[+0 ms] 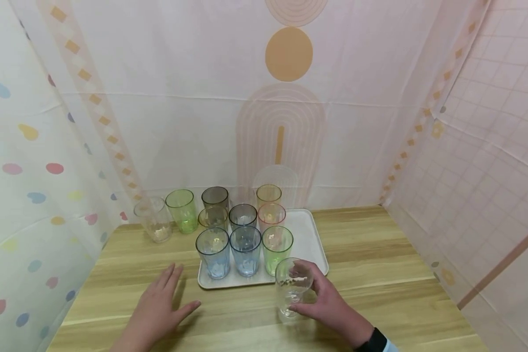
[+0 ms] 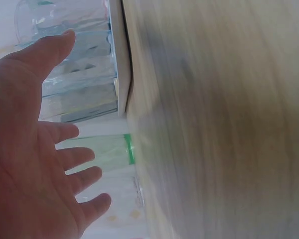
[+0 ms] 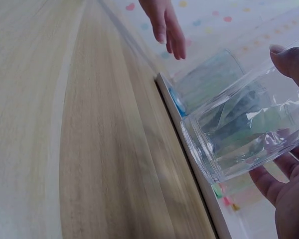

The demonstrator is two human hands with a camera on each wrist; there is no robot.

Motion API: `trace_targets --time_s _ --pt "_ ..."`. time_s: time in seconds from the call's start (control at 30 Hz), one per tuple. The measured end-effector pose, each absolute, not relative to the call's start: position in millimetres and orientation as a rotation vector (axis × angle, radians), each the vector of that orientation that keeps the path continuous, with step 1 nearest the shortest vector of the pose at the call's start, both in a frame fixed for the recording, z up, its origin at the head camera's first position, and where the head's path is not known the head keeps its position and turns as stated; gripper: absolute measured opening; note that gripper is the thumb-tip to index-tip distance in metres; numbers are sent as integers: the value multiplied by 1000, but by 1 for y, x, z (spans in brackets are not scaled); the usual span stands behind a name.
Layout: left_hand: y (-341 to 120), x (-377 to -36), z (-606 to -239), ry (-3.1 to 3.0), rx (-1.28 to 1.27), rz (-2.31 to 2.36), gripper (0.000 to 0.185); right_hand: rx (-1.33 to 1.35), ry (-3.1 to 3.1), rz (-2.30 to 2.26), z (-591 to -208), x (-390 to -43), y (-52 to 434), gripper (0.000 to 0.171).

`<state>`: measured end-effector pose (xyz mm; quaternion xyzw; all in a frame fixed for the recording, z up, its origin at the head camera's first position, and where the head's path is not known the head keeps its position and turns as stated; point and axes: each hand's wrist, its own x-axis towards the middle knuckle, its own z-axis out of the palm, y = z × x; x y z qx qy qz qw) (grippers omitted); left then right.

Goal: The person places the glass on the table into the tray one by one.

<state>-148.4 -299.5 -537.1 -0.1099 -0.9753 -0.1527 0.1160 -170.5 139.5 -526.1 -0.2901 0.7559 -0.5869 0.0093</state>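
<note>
My right hand [image 1: 330, 303] grips a clear drinking glass [image 1: 286, 296], thumb on the near side and fingers round the far side. Its mouth faces up, close in front of the tray's near edge; the right wrist view shows its thick base [image 3: 202, 154] beside that edge. Over the wooden table, left of the tray, my left hand [image 1: 158, 300] is spread with nothing in it. The white tray [image 1: 305, 239] carries several coloured glasses. Nearest are two blue glasses [image 1: 245, 254] and a green glass [image 1: 277, 252]; grey, amber and pink ones stand behind, partly hidden.
Off the tray at the back left stand another clear glass [image 1: 156, 222] and a second green glass [image 1: 182, 212]. A patterned curtain [image 1: 193, 122] closes off the back of the wooden table [image 1: 369, 264], with more hangings along both sides.
</note>
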Motion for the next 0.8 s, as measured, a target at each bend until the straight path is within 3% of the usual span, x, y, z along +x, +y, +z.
trace_targets --time_s 0.4,0.8 --pt "-299 -151 -539 -2895 -285 -451 108 -777 2565 -1829 -525 -191 160 95" --pt "-296 -158 -537 -2923 -259 -473 109 -510 2695 -1854 -500 -295 170 82"
